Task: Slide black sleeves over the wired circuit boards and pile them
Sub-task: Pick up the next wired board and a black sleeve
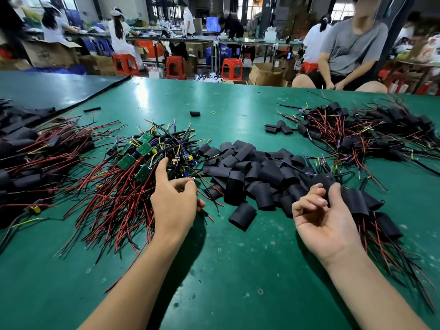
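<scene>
- Landmark: heap of loose black flattened-tube sleeves (pixel 250 172), lying mid-way across the green table mat (pixel 238 270).
- Left of the heap and touching its edge: tangle of bare green circuit boards (pixel 145 151) with red, black, yellow and blue wires. The leads fan toward the near edge.
- Left hand (pixel 176 201) at the heap's left edge, palm down over that tangle. Forefinger stretched onto the boards, thumb and other fingers bent over thin wires. Cannot tell whether it grips any.
- Right hand (pixel 326 217) at the heap's near right corner, palm up, fingers curled. Thumb and forefinger pinch a single black sleeve (pixel 325 181).
- Just right of the heap, beside the right hand: small pile of sleeved boards (pixel 371 208), red and black leads trailing nearward.
- Well right of the heap, farther back: large pile of sleeved boards (pixel 381 132).
- Well left of the heap: dark pile of sleeved boards (pixel 35 163).
- Beyond the heap: stray black sleeve (pixel 194 113), with a yellow rubber band (pixel 213 112) just beside it.
- Past the table behind the heap: seated person in grey T-shirt (pixel 352 44) and red plastic stools (pixel 176 66).
</scene>
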`<state>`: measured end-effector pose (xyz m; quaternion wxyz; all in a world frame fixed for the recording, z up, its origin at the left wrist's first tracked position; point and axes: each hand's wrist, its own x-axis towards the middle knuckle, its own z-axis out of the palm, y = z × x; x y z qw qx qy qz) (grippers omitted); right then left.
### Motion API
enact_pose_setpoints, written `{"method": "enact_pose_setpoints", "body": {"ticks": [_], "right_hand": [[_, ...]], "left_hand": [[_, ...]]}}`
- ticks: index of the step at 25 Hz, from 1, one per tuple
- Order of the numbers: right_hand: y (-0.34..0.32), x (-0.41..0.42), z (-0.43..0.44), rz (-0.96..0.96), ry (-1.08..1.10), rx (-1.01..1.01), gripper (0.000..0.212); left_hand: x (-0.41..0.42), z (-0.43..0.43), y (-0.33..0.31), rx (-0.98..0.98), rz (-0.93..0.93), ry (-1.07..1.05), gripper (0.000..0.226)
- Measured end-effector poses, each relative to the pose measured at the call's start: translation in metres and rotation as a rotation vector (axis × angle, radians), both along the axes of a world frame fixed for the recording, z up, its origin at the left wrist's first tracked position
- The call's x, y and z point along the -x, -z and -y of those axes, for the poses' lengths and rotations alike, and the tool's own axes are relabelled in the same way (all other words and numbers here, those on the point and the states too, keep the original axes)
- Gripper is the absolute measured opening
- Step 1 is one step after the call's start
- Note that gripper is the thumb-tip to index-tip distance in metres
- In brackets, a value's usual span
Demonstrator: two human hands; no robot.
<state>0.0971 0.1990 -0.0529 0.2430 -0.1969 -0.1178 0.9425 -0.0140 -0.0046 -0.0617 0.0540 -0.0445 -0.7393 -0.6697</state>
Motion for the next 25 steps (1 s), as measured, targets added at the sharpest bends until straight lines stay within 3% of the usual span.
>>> {"method": "enact_pose_setpoints", "body": {"ticks": [6,11,14,18,22,25], "right_hand": [[0.005,0.002,-0.002,0.017,-0.033,-0.025,0.037],[0.01,0.0,-0.005,0.095,-0.044,-0.129,0.047],[0.01,0.002,-0.003,0.185,-0.047,-0.281,0.05],[0.008,0.004,0.0,0.246,-0.053,-0.427,0.05],[0.01,0.003,0.002,0.256,-0.081,-0.486,0.049],[0.012,0.005,0.005,0.252,-0.104,-0.58,0.046]], "left_hand": [[0.002,0.001,-0.002,-0.038,0.114,0.073,0.062],[0.002,0.002,-0.012,-0.169,0.258,0.126,0.02],[0.004,0.007,-0.009,0.058,0.131,0.027,0.012],[0.0,0.01,-0.008,0.407,-0.089,-0.037,0.023],[-0.002,0.006,-0.006,0.489,-0.099,-0.003,0.041],[0.0,0.008,-0.008,0.446,0.009,0.016,0.036]]}}
